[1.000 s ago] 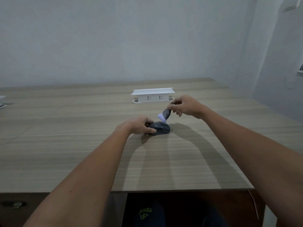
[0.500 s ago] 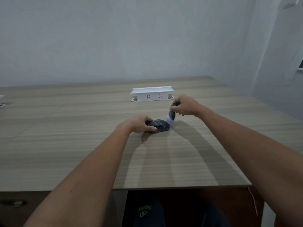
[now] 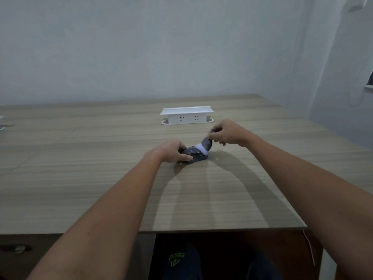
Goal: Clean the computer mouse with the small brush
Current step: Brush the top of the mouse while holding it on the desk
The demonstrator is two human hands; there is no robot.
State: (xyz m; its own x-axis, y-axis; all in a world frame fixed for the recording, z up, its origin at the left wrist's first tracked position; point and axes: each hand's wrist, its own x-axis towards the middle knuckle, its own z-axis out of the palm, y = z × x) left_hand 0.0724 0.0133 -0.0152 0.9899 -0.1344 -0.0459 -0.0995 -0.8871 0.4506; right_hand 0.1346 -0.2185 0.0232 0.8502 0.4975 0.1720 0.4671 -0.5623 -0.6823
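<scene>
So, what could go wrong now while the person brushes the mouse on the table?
1. The left hand pins the mouse only at its left end; a firm stroke might slide or turn it on the smooth table.
2. The right hand pinches the small brush with its fingertips only, so it could slip out.
3. Swept dust may drift toward the white socket box just behind.
</scene>
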